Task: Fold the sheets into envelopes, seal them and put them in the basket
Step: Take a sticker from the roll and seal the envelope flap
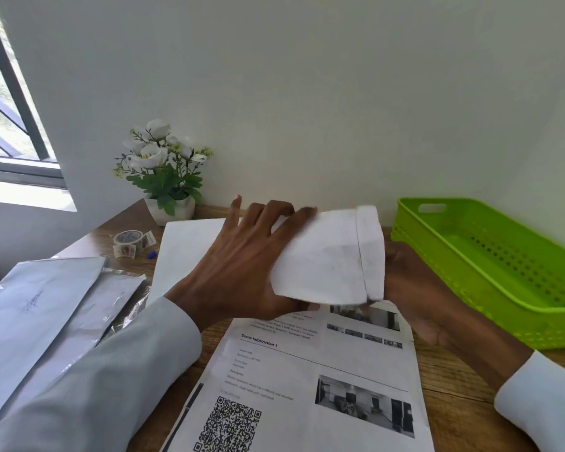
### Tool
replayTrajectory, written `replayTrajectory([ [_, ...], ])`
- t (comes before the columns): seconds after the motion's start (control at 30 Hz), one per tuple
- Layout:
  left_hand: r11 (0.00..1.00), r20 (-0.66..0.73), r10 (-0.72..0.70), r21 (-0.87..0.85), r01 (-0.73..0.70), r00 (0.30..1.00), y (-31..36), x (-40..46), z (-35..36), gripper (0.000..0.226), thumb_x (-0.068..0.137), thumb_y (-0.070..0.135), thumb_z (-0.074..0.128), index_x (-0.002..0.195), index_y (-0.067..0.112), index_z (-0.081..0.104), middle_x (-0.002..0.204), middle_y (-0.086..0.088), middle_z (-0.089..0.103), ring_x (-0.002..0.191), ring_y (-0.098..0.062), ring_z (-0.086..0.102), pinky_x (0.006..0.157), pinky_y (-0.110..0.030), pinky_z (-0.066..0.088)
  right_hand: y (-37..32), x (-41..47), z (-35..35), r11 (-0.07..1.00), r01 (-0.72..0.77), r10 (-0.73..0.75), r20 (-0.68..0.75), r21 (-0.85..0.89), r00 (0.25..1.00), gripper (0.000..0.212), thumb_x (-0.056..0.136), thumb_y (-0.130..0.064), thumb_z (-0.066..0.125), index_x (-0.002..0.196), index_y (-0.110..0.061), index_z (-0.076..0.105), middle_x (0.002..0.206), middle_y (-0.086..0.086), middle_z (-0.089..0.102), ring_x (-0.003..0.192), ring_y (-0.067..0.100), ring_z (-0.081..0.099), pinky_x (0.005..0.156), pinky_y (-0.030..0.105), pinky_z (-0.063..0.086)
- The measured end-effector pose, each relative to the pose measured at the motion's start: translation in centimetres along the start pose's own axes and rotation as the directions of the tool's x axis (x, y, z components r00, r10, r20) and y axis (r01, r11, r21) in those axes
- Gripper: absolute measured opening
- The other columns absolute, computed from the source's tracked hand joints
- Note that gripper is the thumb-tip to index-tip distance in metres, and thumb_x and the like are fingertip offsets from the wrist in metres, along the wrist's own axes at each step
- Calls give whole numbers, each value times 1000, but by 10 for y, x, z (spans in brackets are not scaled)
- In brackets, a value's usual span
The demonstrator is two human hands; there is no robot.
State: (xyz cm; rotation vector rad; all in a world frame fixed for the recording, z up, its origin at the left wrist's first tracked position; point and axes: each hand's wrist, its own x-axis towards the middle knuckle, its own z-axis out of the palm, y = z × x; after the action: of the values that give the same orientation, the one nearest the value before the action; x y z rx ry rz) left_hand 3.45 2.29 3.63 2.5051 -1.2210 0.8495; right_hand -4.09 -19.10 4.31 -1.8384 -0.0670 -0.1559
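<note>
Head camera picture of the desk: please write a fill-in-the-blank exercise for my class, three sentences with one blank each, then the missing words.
1. The basket on the desk is ____ in colour.
2. The flowers in the pot are ____.
3. The printed sheet lying near the person shows a square ____ code.

Missing words: green; white; QR

Head view — close, perhaps slightly down
</note>
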Motion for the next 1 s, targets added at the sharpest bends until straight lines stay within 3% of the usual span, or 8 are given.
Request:
replayTrajectory([
  [0.1,985,-73,-169,-53,165,983,5,4,-8,112,58,93,49,146,25,32,131,0,42,116,-22,44,109,-65,25,-6,2,-4,964,-6,2,13,266,1000,56,87,-62,47,110,-20,75,100,14,77,84,30,75,59,35,60],
  [0.17,970,-88,-237,-79,231,968,9,7,-13,114,56,96,46,146,27,31,130,1,40,113,-22,43,107,-61,31,-8,3,-3,945,54,-65,24,322,998,72,74,-72,55,115,-15,72,106,17,76,89,34,75,65,40,61],
  [0.27,950,-56,-284,-150,274,957,16,8,-19,117,52,98,44,146,30,27,132,3,40,105,-13,38,93,-41,41,-10,3,4,922,171,-138,-117,348,983,40,73,-39,80,101,-10,77,100,16,77,87,34,75,71,44,63],
  [0.37,894,28,-373,-258,367,928,17,11,-26,119,47,102,40,146,39,18,133,9,44,104,-6,39,81,-33,40,-13,5,3,888,200,-113,-225,414,968,29,76,-12,77,104,-4,75,102,13,78,89,28,75,67,33,61],
  [0.5,535,340,-513,-591,603,788,6,16,-36,104,48,91,61,138,45,35,119,11,64,105,-12,63,87,-40,54,-18,11,-7,859,198,-49,-309,472,950,50,69,-9,78,117,-8,67,107,11,77,88,23,74,68,33,61],
  [0.6,222,525,-383,-747,627,760,-1,14,-41,70,63,59,81,124,35,58,110,4,74,100,-17,71,85,-41,56,-20,14,-12,870,168,-12,-321,464,947,65,65,-13,81,127,-13,61,106,10,77,83,25,74,66,41,62],
  [0.83,-147,459,-314,-888,435,831,0,12,-41,54,74,12,74,125,20,60,91,-14,76,74,-25,75,61,-33,59,-19,9,-1,862,145,-19,-255,486,967,89,63,-15,82,143,-32,48,106,26,70,79,22,73,58,32,60],
  [1.0,-146,485,-306,-874,463,819,-5,15,-47,70,69,8,77,134,24,54,92,-12,77,73,-22,74,58,-27,58,-20,6,5,834,149,-47,-200,532,979,58,65,-14,81,122,-24,70,99,16,77,81,20,75,61,28,60],
])
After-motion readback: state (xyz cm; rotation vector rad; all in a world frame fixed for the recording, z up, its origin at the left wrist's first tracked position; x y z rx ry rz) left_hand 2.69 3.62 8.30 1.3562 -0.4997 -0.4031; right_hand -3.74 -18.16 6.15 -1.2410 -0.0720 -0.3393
